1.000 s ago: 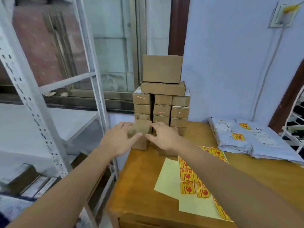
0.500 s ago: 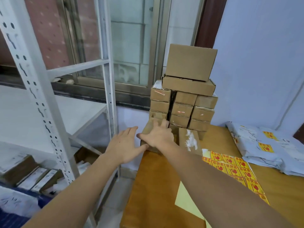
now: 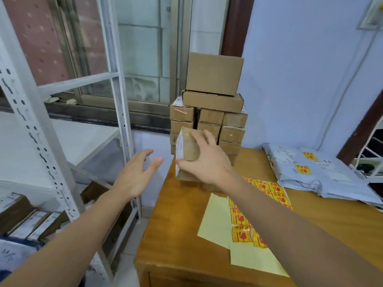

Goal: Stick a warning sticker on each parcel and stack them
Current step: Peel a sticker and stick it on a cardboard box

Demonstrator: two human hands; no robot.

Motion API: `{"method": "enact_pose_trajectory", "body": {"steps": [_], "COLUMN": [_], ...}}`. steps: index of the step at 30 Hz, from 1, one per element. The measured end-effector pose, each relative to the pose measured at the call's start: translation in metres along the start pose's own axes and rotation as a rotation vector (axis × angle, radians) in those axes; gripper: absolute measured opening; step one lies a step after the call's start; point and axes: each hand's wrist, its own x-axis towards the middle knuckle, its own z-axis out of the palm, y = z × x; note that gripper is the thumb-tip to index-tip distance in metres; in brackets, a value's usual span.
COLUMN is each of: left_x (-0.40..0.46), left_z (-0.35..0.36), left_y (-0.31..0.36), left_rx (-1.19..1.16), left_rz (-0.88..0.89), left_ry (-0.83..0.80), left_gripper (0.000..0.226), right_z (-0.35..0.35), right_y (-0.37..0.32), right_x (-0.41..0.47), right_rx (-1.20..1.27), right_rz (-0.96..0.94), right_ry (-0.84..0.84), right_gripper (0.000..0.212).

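Observation:
My right hand (image 3: 204,160) grips a small brown cardboard parcel (image 3: 187,149), tilted up on its edge at the far left corner of the wooden table (image 3: 176,235). A white label shows on the parcel's left face. My left hand (image 3: 134,175) hovers just left of it, off the table's edge, fingers spread and holding nothing. Behind stands a stack of brown boxes (image 3: 209,112) against the wall. Yellow sheets of red-and-yellow warning stickers (image 3: 241,222) lie on the table under my right forearm.
Grey mailer bags (image 3: 315,175) with warning stickers on them lie at the table's right. A white metal shelf rack (image 3: 41,129) stands to the left, with boxes (image 3: 27,220) on its low shelf. A window is behind the rack.
My left hand has let go of the small parcel and drawn back to the left. My right hand has tipped the parcel up onto its edge. The camera has moved closer.

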Motion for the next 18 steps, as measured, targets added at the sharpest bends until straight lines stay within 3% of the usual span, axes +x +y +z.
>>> {"method": "enact_pose_trajectory", "body": {"steps": [7, 12, 18], "left_x": [0.000, 0.001, -0.024], "left_z": [0.070, 0.117, 0.194], "left_y": [0.068, 0.133, 0.225], "left_rx": [0.068, 0.061, 0.014], "left_rz": [0.024, 0.160, 0.353], "left_ry": [-0.069, -0.059, -0.227], "left_gripper": [0.074, 0.067, 0.065], "right_z": [-0.066, -0.095, -0.115], "right_y": [0.076, 0.136, 0.213], "right_x": [-0.046, -0.081, -0.133], "right_rx": [-0.029, -0.013, -0.069], "right_rz": [0.046, 0.128, 0.264], "right_ry": [0.058, 0.099, 0.141], "right_gripper": [0.094, 0.095, 0.092]}}
